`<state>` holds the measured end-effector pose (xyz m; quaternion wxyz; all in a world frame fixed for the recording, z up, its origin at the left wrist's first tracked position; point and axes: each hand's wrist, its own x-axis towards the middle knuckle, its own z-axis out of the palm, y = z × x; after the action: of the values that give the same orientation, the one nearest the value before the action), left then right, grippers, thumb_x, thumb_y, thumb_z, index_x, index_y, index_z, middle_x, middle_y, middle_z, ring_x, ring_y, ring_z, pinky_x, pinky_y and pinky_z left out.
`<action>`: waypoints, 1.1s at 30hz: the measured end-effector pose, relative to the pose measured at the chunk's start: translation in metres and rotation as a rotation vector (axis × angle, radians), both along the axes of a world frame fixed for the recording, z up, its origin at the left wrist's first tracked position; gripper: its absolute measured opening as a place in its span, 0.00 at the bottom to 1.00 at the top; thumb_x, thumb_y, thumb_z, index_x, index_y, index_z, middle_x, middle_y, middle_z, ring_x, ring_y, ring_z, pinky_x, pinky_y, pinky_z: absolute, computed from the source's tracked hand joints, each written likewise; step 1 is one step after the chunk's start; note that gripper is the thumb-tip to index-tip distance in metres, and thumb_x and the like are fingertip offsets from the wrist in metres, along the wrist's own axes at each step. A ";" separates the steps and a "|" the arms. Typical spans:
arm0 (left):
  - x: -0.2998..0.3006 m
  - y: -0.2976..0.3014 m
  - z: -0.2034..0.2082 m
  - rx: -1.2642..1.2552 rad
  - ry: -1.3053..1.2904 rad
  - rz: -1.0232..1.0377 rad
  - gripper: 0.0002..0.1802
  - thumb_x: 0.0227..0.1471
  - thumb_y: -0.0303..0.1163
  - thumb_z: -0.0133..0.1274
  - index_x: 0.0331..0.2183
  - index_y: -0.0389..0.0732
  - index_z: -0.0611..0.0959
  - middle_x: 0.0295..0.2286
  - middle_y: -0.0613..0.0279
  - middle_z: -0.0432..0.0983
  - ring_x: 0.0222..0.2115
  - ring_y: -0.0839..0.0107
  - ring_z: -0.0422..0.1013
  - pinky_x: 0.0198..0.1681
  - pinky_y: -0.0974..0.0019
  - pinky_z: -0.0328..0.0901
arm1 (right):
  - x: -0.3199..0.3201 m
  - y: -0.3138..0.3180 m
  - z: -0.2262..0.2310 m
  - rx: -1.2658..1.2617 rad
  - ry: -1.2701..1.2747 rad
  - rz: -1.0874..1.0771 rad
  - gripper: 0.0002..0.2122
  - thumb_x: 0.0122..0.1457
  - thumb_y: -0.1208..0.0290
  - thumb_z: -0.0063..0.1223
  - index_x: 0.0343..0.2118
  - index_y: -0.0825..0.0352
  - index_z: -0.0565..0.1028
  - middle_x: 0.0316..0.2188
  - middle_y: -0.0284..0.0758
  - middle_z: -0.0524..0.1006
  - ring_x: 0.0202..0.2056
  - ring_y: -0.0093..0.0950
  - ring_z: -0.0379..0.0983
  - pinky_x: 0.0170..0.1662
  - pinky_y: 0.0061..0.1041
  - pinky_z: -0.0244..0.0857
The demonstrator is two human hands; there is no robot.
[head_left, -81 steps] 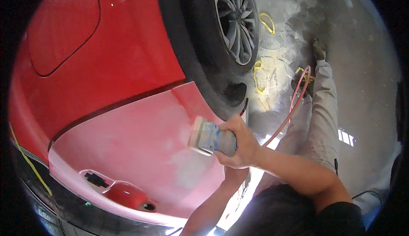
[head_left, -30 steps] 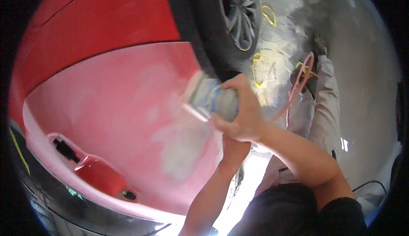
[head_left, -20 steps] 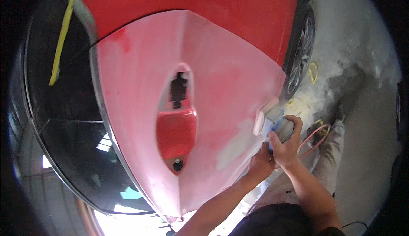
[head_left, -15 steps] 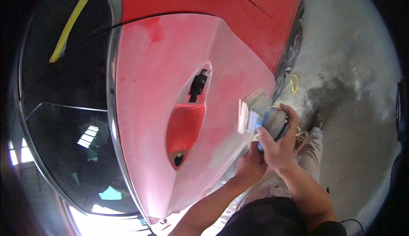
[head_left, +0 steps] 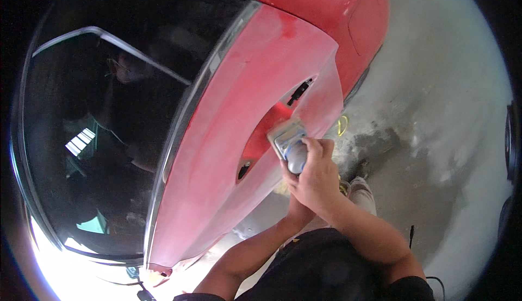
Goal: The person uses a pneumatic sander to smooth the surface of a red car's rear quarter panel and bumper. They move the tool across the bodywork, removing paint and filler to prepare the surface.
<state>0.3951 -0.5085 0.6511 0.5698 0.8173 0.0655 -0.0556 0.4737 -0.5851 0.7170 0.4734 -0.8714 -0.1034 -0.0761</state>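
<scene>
My right hand [head_left: 318,176] is closed round the grey and blue body of a power sander [head_left: 295,154]. The sander's flat rectangular pad [head_left: 280,132] is tilted at the right edge of the handle recess [head_left: 263,135] in a car door [head_left: 217,132]; whether it touches the surface I cannot tell. The door is dull pink with redder patches, and dark fittings show at both ends of the recess. My left hand [head_left: 299,211] reaches up beneath the right one, close to the sander's lower end; its fingers are hidden.
Dark window glass [head_left: 125,138] with a bright trim strip [head_left: 204,97] borders the door on the left. A glossy red body panel [head_left: 321,2] lies beyond it. On the stained concrete floor [head_left: 435,154] at right is a yellow loop [head_left: 342,125], perhaps a hose.
The view has turned and shifted. The sander has moved from the door's right edge leftward to the handle recess, with my right hand still on it. My left hand is now more hidden.
</scene>
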 end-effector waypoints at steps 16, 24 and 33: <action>-0.013 -0.014 0.025 -0.150 -0.184 0.182 0.14 0.51 0.33 0.55 0.40 0.39 0.81 0.33 0.45 0.80 0.37 0.47 0.76 0.37 0.54 0.70 | -0.004 0.011 0.039 -0.173 0.019 -0.032 0.30 0.50 0.65 0.63 0.51 0.70 0.58 0.42 0.53 0.64 0.38 0.54 0.70 0.40 0.46 0.69; 0.009 -0.006 0.024 -0.086 -0.155 -0.085 0.16 0.51 0.34 0.56 0.40 0.36 0.79 0.34 0.42 0.79 0.37 0.46 0.77 0.37 0.54 0.70 | 0.003 0.019 0.048 -0.226 0.057 -0.208 0.30 0.50 0.66 0.63 0.51 0.68 0.58 0.45 0.54 0.64 0.39 0.56 0.71 0.41 0.49 0.69; -0.009 -0.012 0.007 -0.043 -0.177 -0.042 0.17 0.51 0.33 0.56 0.41 0.33 0.78 0.32 0.42 0.79 0.34 0.45 0.77 0.35 0.54 0.71 | -0.006 0.009 0.041 -0.153 0.049 -0.064 0.27 0.52 0.66 0.61 0.50 0.69 0.59 0.44 0.54 0.65 0.42 0.56 0.69 0.44 0.47 0.68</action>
<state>0.3863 -0.5208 0.6576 0.5896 0.8077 -0.0033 0.0035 0.4682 -0.5758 0.7585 0.4050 -0.9096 -0.0696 -0.0619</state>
